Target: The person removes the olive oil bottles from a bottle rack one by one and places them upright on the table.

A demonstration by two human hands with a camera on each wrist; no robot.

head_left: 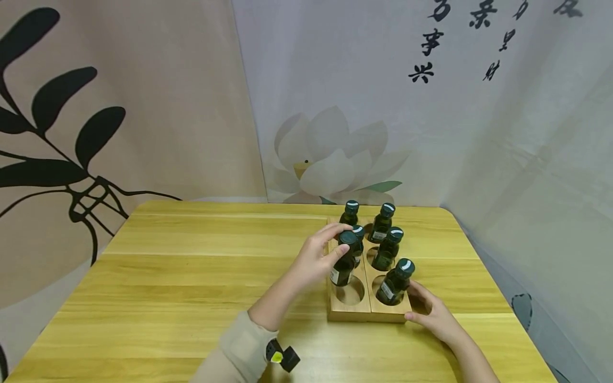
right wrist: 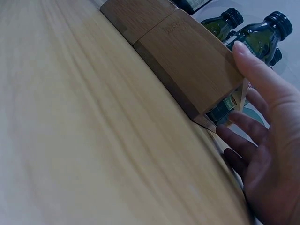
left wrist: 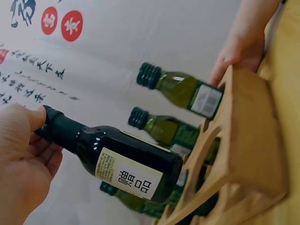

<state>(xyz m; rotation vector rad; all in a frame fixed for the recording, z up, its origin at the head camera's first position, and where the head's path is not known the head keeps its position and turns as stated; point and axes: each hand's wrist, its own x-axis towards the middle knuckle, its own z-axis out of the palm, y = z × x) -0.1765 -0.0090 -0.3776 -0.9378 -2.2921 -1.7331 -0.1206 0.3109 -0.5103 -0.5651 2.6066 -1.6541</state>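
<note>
My left hand (head_left: 313, 258) pinches a small dark bottle (left wrist: 129, 161) at its capped neck. A cream label with black print faces the left wrist view. The bottle hangs tilted over the front left hole (head_left: 350, 292) of a wooden bottle rack (head_left: 351, 316), its base close over the rim. At the rack's front right corner, my right hand (head_left: 438, 314) rests with thumb at the front edge and loosely bent fingers along the side. Beside it, a green glass bottle (head_left: 395, 282) leans in the front right hole.
Several more green bottles (head_left: 388, 249) with dark caps stand in the rack's other holes. The rack sits right of centre on a yellow wooden table (head_left: 191, 276). Printed cloth (head_left: 191, 106) hangs behind the table's far edge.
</note>
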